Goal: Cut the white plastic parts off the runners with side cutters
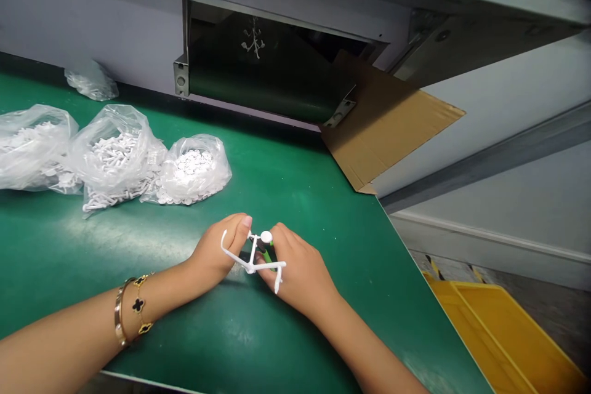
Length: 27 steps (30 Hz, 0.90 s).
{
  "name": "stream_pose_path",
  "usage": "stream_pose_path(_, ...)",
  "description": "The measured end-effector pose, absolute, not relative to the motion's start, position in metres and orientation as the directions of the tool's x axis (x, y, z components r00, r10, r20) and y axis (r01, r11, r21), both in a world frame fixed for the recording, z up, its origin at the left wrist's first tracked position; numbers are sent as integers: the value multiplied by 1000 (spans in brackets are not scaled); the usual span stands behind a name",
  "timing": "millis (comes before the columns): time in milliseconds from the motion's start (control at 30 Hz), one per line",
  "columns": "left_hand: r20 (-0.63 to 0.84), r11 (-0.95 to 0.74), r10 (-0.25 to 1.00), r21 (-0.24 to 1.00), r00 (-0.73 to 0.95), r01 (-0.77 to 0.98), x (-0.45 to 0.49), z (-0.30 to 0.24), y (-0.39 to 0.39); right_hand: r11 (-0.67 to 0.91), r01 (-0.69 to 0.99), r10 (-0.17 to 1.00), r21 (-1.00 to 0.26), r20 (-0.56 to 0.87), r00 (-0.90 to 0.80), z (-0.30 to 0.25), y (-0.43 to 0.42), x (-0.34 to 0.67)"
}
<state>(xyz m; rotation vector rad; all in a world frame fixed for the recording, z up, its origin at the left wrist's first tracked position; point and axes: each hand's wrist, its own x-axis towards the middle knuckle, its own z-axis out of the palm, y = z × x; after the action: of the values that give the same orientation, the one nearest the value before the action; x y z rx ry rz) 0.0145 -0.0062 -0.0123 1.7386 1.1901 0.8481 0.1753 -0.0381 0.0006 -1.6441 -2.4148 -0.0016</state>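
Observation:
Over the near part of the green table point(295, 184), my left hand point(217, 249) pinches a branched white plastic sprue point(250, 263) between thumb and fingers. A round white disc point(266, 237) sits at the sprue's upper end, and its arms spread toward both hands. My right hand point(302, 268) is closed around green-handled nippers point(266, 256) just behind the sprue. The hands and the sprue hide most of this tool, so I cannot tell whether its jaws touch the plastic.
Clear bags of white parts stand at left: one with discs point(194, 166), one with peg-like pieces point(115, 154), another point(37, 148) beside it. Behind, a dark belt point(277, 74) carries another sprue point(253, 42). Cardboard point(392, 126) leans right; yellow bins point(508, 332) stand below the table edge.

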Motion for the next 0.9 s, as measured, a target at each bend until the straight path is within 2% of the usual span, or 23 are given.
stream_pose_path(233,32,-160,946,910,322,383,17,-6,-5,342,934,940,-103,59,-337,6,-38,173)
stream_pose_path(400,21,-116,946,954,325,278,19,-10,-6,317,941,945,-121,-38,-324,11,-39,169)
stream_pose_path(533,-166,135,945,983,281,127,20,-19,-3,234,963,967,-138,-73,-245,6,-35,168)
stream_pose_path(600,-301,296,910,953,285,62,20,-19,-1,119,984,990,-133,-55,-127,2,-30,172)
stream_pose_path(667,-373,385,883,923,284,15,20,-16,1,-24,987,1000,-158,-10,23,1,-24,179)
stream_pose_path(733,-375,396,891,917,257,-36,18,-13,2,-87,957,992,-276,62,109,6,-21,188)
stream_pose_path(800,-349,379,908,920,231,-100,17,-11,3,6,880,991,-475,121,59,18,-22,198)
stream_pose_path(833,-342,376,913,917,223,-132,16,-11,3,101,818,991,-566,126,-35,26,-25,202)
stream_pose_path(900,-330,373,920,903,211,-212,16,-10,3,289,664,935,-690,55,-351,43,-32,207)
